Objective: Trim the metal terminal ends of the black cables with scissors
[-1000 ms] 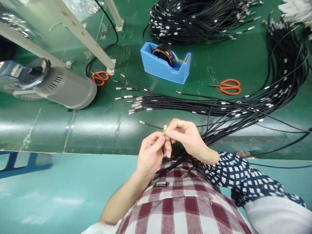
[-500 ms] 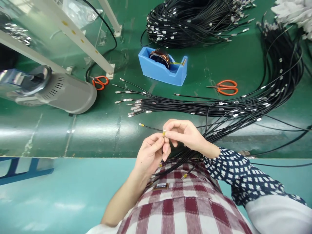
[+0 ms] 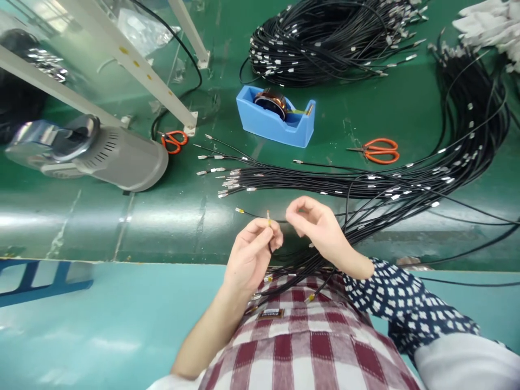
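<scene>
Between thumb and fingers my left hand (image 3: 252,250) pinches a black cable near its tip; the cable end (image 3: 268,219) has a yellow wrap and points up. Just to the right, my right hand (image 3: 319,230) is held apart from it, thumb and index tips together; whether anything is between them is too small to tell. A single cable with a yellow-wrapped end (image 3: 240,210) lies on the bench behind my left hand. Beyond both hands stretches a bundle of black cables (image 3: 292,177) with white labels. More cables with yellow-wrapped ends (image 3: 310,298) rest on my checked apron.
A blue tape dispenser (image 3: 276,125) stands behind the bundle, near a large cable coil (image 3: 312,49). Orange scissors (image 3: 381,150) lie to its right, another orange-handled pair (image 3: 174,142) to its left. A grey machine (image 3: 122,157) and white frame legs (image 3: 138,65) occupy the left.
My right hand has let go of the yellow-wrapped cable end and moved right. My left hand still holds the cable, whose tip now shows. The view has shifted slightly.
</scene>
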The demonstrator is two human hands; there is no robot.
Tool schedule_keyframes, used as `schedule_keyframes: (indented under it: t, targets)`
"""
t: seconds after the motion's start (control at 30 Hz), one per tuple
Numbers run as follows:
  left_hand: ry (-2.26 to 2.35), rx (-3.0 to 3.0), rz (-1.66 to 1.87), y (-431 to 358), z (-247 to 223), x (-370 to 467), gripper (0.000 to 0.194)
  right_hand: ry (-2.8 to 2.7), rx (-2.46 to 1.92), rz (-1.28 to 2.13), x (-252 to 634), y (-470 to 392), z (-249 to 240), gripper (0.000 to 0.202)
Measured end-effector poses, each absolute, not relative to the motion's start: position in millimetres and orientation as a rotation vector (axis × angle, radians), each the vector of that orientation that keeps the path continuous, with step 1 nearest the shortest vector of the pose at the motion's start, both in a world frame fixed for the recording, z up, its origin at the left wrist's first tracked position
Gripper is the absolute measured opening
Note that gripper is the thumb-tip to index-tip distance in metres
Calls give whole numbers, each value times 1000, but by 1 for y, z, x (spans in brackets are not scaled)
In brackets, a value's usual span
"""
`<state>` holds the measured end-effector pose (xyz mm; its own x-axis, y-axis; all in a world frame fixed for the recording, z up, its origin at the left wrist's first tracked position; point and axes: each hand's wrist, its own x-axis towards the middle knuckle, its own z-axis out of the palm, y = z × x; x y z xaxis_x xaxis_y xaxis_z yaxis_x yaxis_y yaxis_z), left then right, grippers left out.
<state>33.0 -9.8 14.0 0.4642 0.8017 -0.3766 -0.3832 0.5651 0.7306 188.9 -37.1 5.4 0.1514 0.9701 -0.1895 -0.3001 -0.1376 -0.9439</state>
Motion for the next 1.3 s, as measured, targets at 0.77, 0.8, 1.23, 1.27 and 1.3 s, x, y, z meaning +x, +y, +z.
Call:
schedule_keyframes:
  t: [0.77,0.8,1.23,1.27,1.3]
  targets:
    - [931,1250,811,-23,4,22,17,-685,-1156,1524,179,-47,15,31]
    - [936,1233,819,-24,4,22,17,-678,-1155,1523,178,-48,14,31]
    - [705,831,582,8,9,23,23,-562,-722,2118,194,-50,8,30]
    - [695,817,576,8,9,25,23,-545,-714,2146,193,-50,6,31]
    - [687,807,576,7,9,25,21,-527,-706,2170,193,-49,6,32]
